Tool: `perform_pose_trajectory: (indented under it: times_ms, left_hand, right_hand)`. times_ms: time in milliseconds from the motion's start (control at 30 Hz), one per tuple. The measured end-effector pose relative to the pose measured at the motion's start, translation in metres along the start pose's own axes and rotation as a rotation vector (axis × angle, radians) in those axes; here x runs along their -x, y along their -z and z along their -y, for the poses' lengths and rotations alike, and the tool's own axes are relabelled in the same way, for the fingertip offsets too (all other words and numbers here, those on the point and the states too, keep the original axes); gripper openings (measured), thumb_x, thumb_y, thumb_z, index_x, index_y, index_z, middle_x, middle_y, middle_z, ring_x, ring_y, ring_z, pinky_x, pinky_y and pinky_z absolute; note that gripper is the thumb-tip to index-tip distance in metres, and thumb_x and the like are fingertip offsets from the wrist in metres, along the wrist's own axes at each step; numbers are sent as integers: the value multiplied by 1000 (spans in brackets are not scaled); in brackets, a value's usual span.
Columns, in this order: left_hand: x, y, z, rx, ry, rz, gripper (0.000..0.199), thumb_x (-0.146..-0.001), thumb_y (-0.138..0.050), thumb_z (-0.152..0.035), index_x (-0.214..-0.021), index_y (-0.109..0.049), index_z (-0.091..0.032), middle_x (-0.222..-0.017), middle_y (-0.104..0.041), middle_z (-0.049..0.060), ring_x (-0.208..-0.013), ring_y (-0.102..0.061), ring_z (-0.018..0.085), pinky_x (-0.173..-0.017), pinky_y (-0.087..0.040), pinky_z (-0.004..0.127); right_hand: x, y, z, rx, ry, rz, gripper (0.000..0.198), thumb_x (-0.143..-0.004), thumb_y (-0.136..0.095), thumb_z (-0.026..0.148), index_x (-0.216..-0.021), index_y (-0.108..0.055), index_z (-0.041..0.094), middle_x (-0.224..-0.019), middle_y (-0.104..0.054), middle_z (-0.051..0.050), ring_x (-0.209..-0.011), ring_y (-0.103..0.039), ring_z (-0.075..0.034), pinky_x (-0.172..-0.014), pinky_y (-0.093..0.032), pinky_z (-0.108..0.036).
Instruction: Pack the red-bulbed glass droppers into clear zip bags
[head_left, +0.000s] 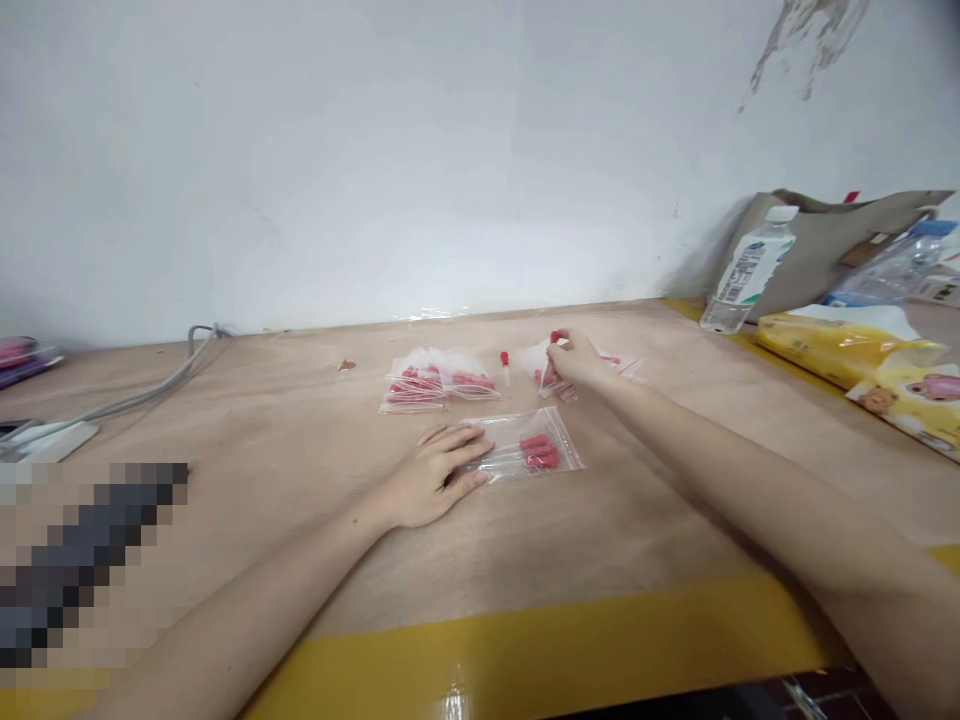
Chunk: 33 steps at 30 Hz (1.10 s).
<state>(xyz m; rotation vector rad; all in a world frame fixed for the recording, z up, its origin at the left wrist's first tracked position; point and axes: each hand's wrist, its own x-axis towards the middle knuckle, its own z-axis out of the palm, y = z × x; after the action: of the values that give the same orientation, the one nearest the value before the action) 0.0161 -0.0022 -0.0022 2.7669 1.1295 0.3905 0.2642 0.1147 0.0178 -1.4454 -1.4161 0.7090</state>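
Head cam, from my remote seat: both forearms stretched out over a pale wooden tabletop (pixel 285 440) w/ a yellow tape strip (pixel 525 650) along the near edge.

L hand (pixel 435 475) lay flat, palm down, fingers spread loosely, pressing the left end of a clear zip bag (pixel 529 452) that held several red-bulbed droppers. Bag lay flat near table centre, just in front of me.

R hand (pixel 574 358) reached farther back, fingers pinched narrow around one red-bulbed dropper (pixel 553 345), red bulb up, glass tip down toward a loose pile of bags/droppers (pixel 626 365) right under and behind the hand. Couldn't tell whether the tip touched the pile.

One lone dropper (pixel 505 366) lay on the wood between the R hand and a stack of filled zip bags (pixel 435 384), which sat to the left of it, further back than the L hand.

Around: white wall (pixel 375 150) behind; grey cable (pixel 157 385) far left; plastic bottle (pixel 746 270) leaning by a tan bag (pixel 832 240) at far right; yellow wipes pack (pixel 840 345) near that. Lower-left corner of the view was pixelated.
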Motion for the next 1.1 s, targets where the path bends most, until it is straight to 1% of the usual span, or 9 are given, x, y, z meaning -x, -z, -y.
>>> perform_pose_trajectory:
  times_ms: [100,200,300,400,533,733,900,1000,1100]
  left_hand:
    - [0,0,0,-5,1,-1,41,-93,-39,-40,-131,-46,-25,-139,-41,7,-130,-34,24,-107,-25,47]
    - [-1,1,0,-18,2,2,41,-93,-39,-39,-130,-46,-23,-139,-41,8,-130,-34,24,-106,-26,47]
    - [-1,1,1,-26,-4,-1,41,-93,-39,-39,-131,-46,-23,-138,-42,8,-129,-35,24,-106,-26,47]
    - [-1,1,2,-29,-8,-7,41,-93,-39,-39,-131,-45,-25,-139,-41,7,-129,-35,24,-106,-26,47]
    - [1,0,3,-31,-7,1,41,-93,-39,-39,-132,-44,-26,-139,-40,7,-130,-34,23,-106,-26,47]
    - [1,2,0,-22,12,10,43,-93,-38,-40,-134,-40,-25,-140,-40,6,-130,-33,23,-107,-26,46]
    - [-1,2,-1,-11,15,7,44,-93,-38,-40,-135,-39,-25,-139,-41,6,-130,-34,23,-107,-27,46]
    - [-1,2,-1,-6,8,-3,44,-93,-38,-39,-135,-40,-25,-139,-41,6,-129,-34,23,-107,-27,45]
    - [-1,1,0,-6,5,-8,44,-93,-39,-40,-135,-39,-25,-139,-41,6,-129,-34,23,-107,-27,45]
  right_hand:
    - [22,30,-17,-77,20,-74,37,-73,-47,14,-108,-39,17,-52,-46,8,-38,-47,-10,-40,-38,-20]
    - [39,45,-33,-192,30,-157,39,-70,-48,14,-106,-33,20,-57,-46,10,-39,-47,-9,-40,-42,-20]
    - [49,44,-40,-343,-40,-198,35,-68,-50,14,-97,-32,23,-58,-48,10,-43,-51,-9,-42,-47,-21]
    - [55,35,-36,-456,-93,-191,35,-67,-52,10,-92,-32,24,-61,-51,9,-45,-54,-9,-44,-50,-21]
    - [65,24,-28,-564,-109,-110,36,-68,-55,6,-91,-33,24,-62,-54,9,-50,-58,-9,-51,-54,-23]
    - [82,23,-22,-653,-234,69,16,-80,-45,9,-85,-38,22,-62,-57,5,-53,-62,-10,-56,-54,-25]
    - [86,32,-24,-492,-217,231,10,-77,-54,8,-80,-49,17,-64,-62,1,-50,-57,-6,-52,-49,-19]
    - [85,36,-27,-362,-164,336,11,-73,-62,13,-78,-53,16,-57,-58,3,-47,-52,-5,-45,-43,-17]
    - [81,36,-29,-228,-140,378,15,-70,-66,18,-79,-54,16,-55,-56,4,-45,-50,-6,-40,-39,-17]
